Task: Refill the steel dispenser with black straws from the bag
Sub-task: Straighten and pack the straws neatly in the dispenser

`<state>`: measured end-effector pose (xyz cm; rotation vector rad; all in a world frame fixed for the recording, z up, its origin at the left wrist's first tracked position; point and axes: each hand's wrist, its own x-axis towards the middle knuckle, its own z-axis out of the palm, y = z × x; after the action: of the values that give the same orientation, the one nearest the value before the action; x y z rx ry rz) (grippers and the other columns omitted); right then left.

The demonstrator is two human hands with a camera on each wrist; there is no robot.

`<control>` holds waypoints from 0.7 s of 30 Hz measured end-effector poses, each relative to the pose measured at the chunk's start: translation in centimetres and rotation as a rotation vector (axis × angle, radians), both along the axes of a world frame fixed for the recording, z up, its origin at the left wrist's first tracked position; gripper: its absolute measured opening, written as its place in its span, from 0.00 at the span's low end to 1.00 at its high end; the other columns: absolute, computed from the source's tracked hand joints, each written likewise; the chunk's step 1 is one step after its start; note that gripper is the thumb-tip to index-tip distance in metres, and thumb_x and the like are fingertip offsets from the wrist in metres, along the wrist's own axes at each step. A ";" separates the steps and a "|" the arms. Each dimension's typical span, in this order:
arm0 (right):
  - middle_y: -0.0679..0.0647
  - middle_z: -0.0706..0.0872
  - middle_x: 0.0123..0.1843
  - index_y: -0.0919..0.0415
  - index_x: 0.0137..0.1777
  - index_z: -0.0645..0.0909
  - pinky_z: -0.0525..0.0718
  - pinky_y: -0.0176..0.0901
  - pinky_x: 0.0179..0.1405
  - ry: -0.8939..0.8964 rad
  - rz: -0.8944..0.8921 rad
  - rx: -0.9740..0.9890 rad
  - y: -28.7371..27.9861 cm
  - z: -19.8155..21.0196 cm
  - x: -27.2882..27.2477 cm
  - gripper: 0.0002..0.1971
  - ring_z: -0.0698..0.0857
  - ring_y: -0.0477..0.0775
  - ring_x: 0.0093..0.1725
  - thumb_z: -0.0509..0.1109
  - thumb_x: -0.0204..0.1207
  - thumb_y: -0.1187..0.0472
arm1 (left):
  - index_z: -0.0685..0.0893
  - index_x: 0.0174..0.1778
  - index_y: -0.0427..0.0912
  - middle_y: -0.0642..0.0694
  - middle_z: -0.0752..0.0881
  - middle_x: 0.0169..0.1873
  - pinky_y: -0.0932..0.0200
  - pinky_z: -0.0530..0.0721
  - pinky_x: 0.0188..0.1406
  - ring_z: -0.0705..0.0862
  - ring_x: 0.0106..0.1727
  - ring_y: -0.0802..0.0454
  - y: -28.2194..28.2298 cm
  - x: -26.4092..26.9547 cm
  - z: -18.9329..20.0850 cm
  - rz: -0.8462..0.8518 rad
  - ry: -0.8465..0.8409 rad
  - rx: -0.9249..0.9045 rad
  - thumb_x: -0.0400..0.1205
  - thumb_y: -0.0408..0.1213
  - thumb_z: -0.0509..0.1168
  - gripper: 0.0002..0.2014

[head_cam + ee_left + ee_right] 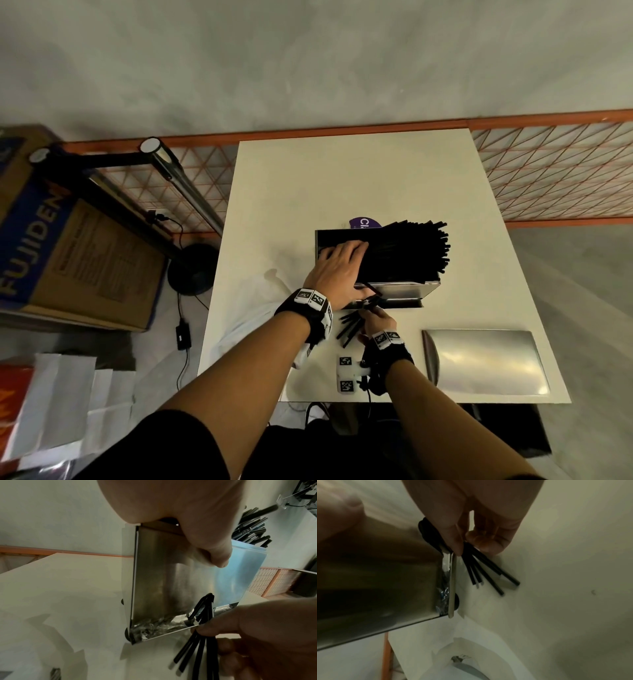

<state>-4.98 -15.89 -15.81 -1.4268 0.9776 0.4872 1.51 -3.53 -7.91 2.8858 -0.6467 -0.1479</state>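
The steel dispenser [397,291] [163,574] [376,574] stands open-topped in the middle of the white table [342,178]. A thick bundle of black straws [411,246] [252,527] lies in it, with the ends fanning out past its right side. My left hand [342,260] [188,520] grips the dispenser's front wall, fingers over the straws inside and thumb on the outer face. Low at the dispenser's front, my right hand [371,308] [465,545] pinches several loose black straws [349,329] [197,649] [481,569] whose free ends point down to the table.
The steel lid [486,359] lies flat at the table's front right. A crumpled white bag [246,308] [462,649] rests on the left side. A purple item [363,222] peeks out behind the dispenser. A cardboard box [51,240] and lamp stand [191,274] sit left of the table.
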 end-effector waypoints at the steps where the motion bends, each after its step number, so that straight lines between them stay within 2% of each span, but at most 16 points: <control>1: 0.58 0.82 0.32 0.57 0.56 0.84 0.82 0.48 0.32 -0.004 0.001 -0.007 -0.1 -0.1 -0.1 0.07 0.77 0.57 0.26 0.70 0.80 0.65 | 0.61 0.87 0.41 0.45 0.68 0.80 0.42 0.69 0.79 0.69 0.80 0.45 0.0 0.0 0.0 0.001 -0.003 0.000 0.76 0.65 0.70 0.50; 5: 0.58 0.81 0.29 0.64 0.56 0.87 0.82 0.47 0.30 0.009 0.040 -0.035 -0.4 -0.5 -0.2 0.09 0.77 0.57 0.25 0.72 0.79 0.62 | 0.60 0.87 0.41 0.45 0.68 0.80 0.42 0.68 0.80 0.69 0.80 0.45 0.0 0.0 0.1 0.001 -0.004 -0.001 0.76 0.65 0.70 0.50; 8: 0.58 0.81 0.29 0.61 0.57 0.86 0.81 0.46 0.29 0.003 0.041 -0.016 -0.2 -0.6 0.0 0.09 0.76 0.57 0.24 0.71 0.79 0.63 | 0.60 0.87 0.42 0.46 0.67 0.80 0.42 0.68 0.80 0.69 0.80 0.45 0.0 0.0 0.1 0.000 -0.001 -0.006 0.76 0.65 0.70 0.49; 11: 0.58 0.80 0.30 0.54 0.58 0.85 0.79 0.44 0.27 -0.002 -0.008 0.023 0.0 -1.0 0.2 0.12 0.76 0.56 0.25 0.71 0.78 0.66 | 0.60 0.87 0.42 0.46 0.67 0.80 0.43 0.68 0.80 0.69 0.80 0.46 0.0 0.0 0.0 0.004 0.000 -0.001 0.76 0.66 0.69 0.49; 17: 0.58 0.80 0.28 0.60 0.48 0.87 0.80 0.48 0.34 0.035 -0.008 0.052 0.2 -0.9 -0.2 0.03 0.75 0.56 0.26 0.73 0.78 0.64 | 0.61 0.87 0.41 0.45 0.68 0.80 0.42 0.70 0.78 0.70 0.80 0.45 0.1 0.1 -0.2 -0.002 -0.002 -0.016 0.76 0.65 0.70 0.49; 19: 0.60 0.81 0.30 0.64 0.47 0.86 0.81 0.50 0.35 0.056 0.038 0.056 0.5 -0.8 -0.4 0.03 0.77 0.57 0.27 0.73 0.77 0.64 | 0.61 0.87 0.41 0.45 0.68 0.80 0.41 0.70 0.78 0.69 0.80 0.45 0.1 0.1 -0.3 -0.003 0.002 -0.027 0.76 0.65 0.70 0.49; 21: 0.63 0.84 0.33 0.66 0.44 0.86 0.82 0.49 0.33 0.098 0.117 0.098 1.2 -0.7 -1.0 0.04 0.79 0.58 0.27 0.72 0.76 0.65 | 0.61 0.87 0.41 0.45 0.68 0.80 0.41 0.71 0.77 0.69 0.80 0.45 0.1 0.0 -0.3 -0.002 0.002 -0.038 0.76 0.64 0.69 0.48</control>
<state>-5.94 -14.69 -16.47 -1.3867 0.9386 0.6885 1.55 -3.45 -8.17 2.8484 -0.6449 -0.1376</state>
